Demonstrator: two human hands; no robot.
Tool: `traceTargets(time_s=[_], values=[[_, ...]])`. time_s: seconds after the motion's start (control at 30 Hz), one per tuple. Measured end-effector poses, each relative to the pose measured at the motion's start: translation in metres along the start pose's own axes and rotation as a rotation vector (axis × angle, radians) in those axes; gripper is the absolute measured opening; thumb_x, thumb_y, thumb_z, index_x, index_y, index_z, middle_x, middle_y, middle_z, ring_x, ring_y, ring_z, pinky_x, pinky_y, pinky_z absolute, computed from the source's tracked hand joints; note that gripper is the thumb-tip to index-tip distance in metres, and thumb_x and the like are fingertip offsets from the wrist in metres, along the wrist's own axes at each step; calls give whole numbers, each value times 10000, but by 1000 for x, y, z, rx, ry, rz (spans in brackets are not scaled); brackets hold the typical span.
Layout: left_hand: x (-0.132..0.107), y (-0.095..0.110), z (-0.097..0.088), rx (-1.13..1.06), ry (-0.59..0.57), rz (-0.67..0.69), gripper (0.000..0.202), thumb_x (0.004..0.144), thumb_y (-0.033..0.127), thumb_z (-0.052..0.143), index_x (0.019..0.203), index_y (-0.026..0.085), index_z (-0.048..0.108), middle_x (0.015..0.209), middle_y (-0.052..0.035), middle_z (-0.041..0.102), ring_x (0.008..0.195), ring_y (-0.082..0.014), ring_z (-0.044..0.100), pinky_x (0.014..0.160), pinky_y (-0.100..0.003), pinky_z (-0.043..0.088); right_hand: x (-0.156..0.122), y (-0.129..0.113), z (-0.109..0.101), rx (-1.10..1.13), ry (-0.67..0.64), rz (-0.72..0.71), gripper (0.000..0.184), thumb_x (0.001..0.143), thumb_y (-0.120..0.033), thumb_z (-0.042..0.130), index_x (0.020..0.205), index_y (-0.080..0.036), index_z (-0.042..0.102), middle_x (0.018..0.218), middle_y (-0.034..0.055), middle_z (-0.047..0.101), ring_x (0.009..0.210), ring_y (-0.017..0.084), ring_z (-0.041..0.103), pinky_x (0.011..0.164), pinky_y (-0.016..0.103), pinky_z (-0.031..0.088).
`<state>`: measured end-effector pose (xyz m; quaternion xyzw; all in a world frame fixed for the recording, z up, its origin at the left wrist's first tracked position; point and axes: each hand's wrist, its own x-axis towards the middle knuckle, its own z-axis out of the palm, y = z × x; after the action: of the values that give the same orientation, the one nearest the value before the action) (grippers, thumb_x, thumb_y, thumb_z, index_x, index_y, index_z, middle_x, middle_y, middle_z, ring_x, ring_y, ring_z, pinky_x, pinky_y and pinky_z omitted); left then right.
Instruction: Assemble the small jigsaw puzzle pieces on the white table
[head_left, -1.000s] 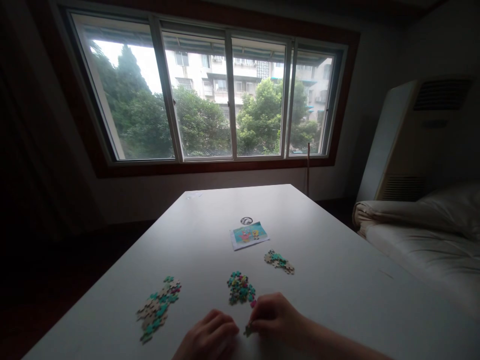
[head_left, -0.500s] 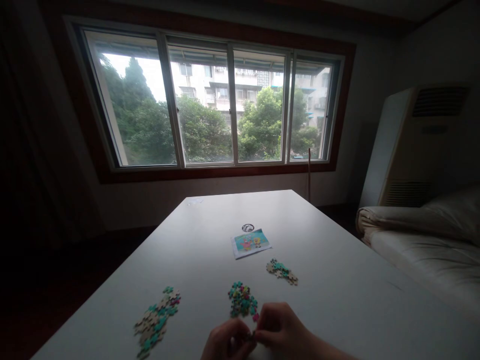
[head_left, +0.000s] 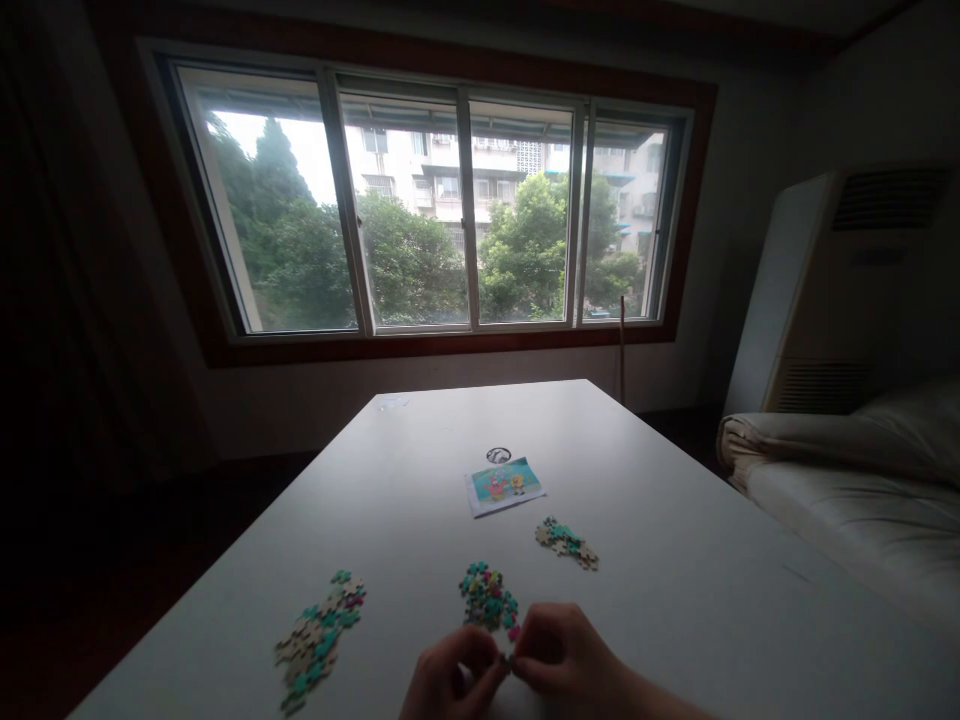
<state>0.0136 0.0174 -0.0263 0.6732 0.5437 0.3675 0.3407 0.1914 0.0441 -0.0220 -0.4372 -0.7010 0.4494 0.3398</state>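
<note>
Right hand point(head_left: 556, 645): thumb and forefinger clamped on a small piece point(head_left: 507, 661), on the near side of the middle pile point(head_left: 487, 598), just beside it. Left hand point(head_left: 459, 668): thumb and forefinger brought together on the same spot from the left, also nearside of the middle pile. Fingertips of both hands just about meet; whether that's one puzzle piece or two, can't tell, too small and dark.

Handling, my judgement: best grip is by the edges, printed face left uncovered; one hand steadies, the other turns. Light pressure should do, since thin tabs could bend. If two are being fitted, line up tab and socket before pressing, flat on the table point(head_left: 675, 570) rather than in the air. Keep knuckles off the middle pile, loose pieces probably scatter easily; the pink piece point(head_left: 514, 633) at its near right edge looks most at risk.

Further out: left pile point(head_left: 309, 645) left of the middle pile, well apart, tan and teal pieces mixed; right pile point(head_left: 568, 545) beyond it to the right; picture sheet point(head_left: 506, 487) straight beyond, worth checking for colour match
</note>
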Motion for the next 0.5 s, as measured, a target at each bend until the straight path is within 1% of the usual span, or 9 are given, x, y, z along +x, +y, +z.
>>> traceTargets(time_s=[0.2, 0.37, 0.5], values=[[1, 0, 1, -32, -52, -38, 293, 744, 410, 590, 692, 123, 609, 588, 22, 536, 513, -74, 415, 486, -163, 321, 0, 2, 1, 22, -6, 15, 105, 632, -195, 652, 599, -113, 596, 560, -27, 505, 553, 81, 426, 508, 194, 306], [0, 7, -1, -8, -58, -58, 284, 737, 404, 593, 647, 138, 549, 581, 27, 515, 530, -82, 405, 505, -173, 323, -1, 2, 0, 22, -12, -25, 103, 636, -195, 655, 605, -111, 605, 549, -33, 497, 543, 77, 419, 507, 194, 303], [0, 11, -2, 10, -55, -53, 289, 726, 411, 606, 636, 151, 517, 589, 28, 508, 531, -86, 403, 508, -184, 319, -2, 1, 0, 10, -8, -25, 103, 639, -194, 657, 605, -111, 607, 547, -34, 492, 542, 77, 416, 507, 196, 304]])
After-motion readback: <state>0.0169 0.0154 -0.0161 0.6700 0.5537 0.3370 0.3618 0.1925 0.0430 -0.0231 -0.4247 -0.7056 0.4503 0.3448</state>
